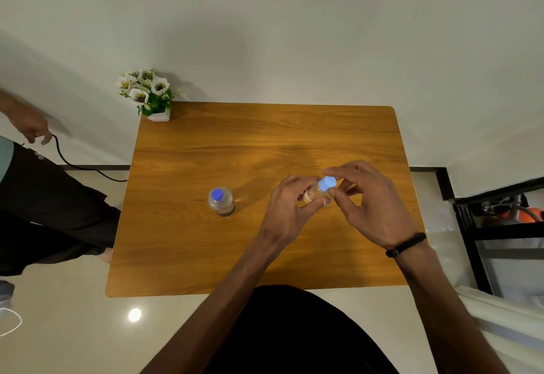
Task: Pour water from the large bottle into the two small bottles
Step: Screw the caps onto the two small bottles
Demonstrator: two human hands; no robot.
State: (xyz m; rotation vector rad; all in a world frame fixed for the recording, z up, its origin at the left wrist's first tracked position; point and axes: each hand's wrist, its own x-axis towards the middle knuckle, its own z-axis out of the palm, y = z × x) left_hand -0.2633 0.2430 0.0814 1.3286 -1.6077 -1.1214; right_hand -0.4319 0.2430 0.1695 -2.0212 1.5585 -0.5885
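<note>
A clear plastic bottle point(221, 201) with a dark blue cap stands upright on the wooden table point(206, 144), left of my hands. My left hand point(290, 206) is wrapped around the body of a small clear bottle point(314, 194), held above the table and tilted toward the right. My right hand point(363, 200) pinches that bottle's light blue cap point(326, 184) between thumb and fingers. Much of the small bottle is hidden by my fingers. No other bottle is in view.
A white pot of white flowers point(150, 94) stands at the table's far left corner against the wall. Another person point(35, 197) stands to the left, holding a black cable point(82, 164). A dark shelf unit point(500, 241) is on the right.
</note>
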